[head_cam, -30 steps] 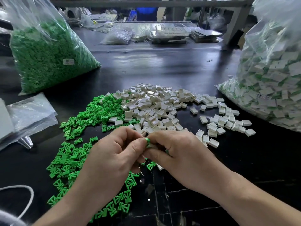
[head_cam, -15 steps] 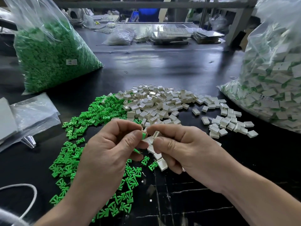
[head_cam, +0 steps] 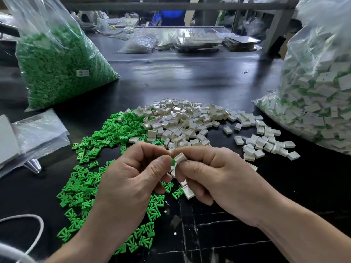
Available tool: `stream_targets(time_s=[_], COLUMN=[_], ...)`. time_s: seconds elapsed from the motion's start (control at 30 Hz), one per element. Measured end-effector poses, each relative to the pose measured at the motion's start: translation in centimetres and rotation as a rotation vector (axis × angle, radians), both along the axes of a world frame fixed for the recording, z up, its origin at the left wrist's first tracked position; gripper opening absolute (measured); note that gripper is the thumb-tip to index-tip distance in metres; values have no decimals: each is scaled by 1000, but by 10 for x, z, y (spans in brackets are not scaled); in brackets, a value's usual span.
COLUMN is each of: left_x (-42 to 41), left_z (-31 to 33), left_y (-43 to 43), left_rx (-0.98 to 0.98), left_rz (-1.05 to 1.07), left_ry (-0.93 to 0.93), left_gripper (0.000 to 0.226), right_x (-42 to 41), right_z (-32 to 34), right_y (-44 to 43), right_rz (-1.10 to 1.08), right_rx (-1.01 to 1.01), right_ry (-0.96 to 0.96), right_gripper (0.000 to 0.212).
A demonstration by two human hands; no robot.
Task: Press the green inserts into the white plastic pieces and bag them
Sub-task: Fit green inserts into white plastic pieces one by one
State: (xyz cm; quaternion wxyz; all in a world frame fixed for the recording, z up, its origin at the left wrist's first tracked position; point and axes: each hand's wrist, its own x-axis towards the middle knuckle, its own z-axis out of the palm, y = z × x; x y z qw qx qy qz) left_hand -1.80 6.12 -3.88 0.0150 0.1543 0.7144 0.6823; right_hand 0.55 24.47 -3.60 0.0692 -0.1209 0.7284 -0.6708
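My right hand (head_cam: 214,173) pinches a small white plastic piece (head_cam: 180,158) between thumb and forefinger, above the black table. My left hand (head_cam: 131,175) pinches a green insert (head_cam: 172,161) that touches the white piece's left side; most of the insert is hidden by my fingers. Loose green inserts (head_cam: 85,186) lie spread under and left of my hands. A heap of white pieces (head_cam: 180,120) lies just beyond my hands. A large clear bag of assembled white-and-green pieces (head_cam: 313,95) stands at the right.
A big clear bag of green inserts (head_cam: 57,73) stands at the back left. Folded empty plastic bags (head_cam: 38,133) lie at the left edge. A white cord (head_cam: 28,228) curls at the lower left. Trays and bags clutter the far table edge (head_cam: 190,40).
Both hands have lifted off the table and drawn slightly apart. The white piece, first hidden between my fingers, now shows in my right fingertips with the green insert against it.
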Motion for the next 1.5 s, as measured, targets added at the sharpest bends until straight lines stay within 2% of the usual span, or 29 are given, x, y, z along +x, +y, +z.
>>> stream_targets(time_s=[0.33, 0.5, 0.6, 0.7, 0.8, 0.93, 1.17, 1.5], left_x=[1, 0, -3, -4, -5, -4, -6, -3], left_z=[-2, -2, -2, -1, -1, 0, -2, -4], left_y=[-4, -5, -5, -4, -4, -4, -7, -4], left_rx=[-32, -43, 59, 253, 382, 549, 630, 617], left_rz=[29, 7, -26, -109, -264, -541, -641, -562], left_ry=[76, 82, 3, -153, -340, -544, -680, -715], left_gripper=[8, 7, 13, 22, 34, 34, 24, 27], right_x=[0, 2, 0, 1, 1, 1, 2, 3], right_z=[-1, 0, 1, 1, 3, 6, 8, 10], right_y=[1, -1, -1, -3, -4, -3, -1, -2], right_rz=[-5, -34, -60, -24, 28, 65, 117, 117], right_rx=[187, 133, -17, -117, -193, -331, -272, -181], right_ry=[16, 11, -32, -65, -121, -238, -276, -280], right_gripper=[27, 23, 12, 14, 16, 13, 13, 13])
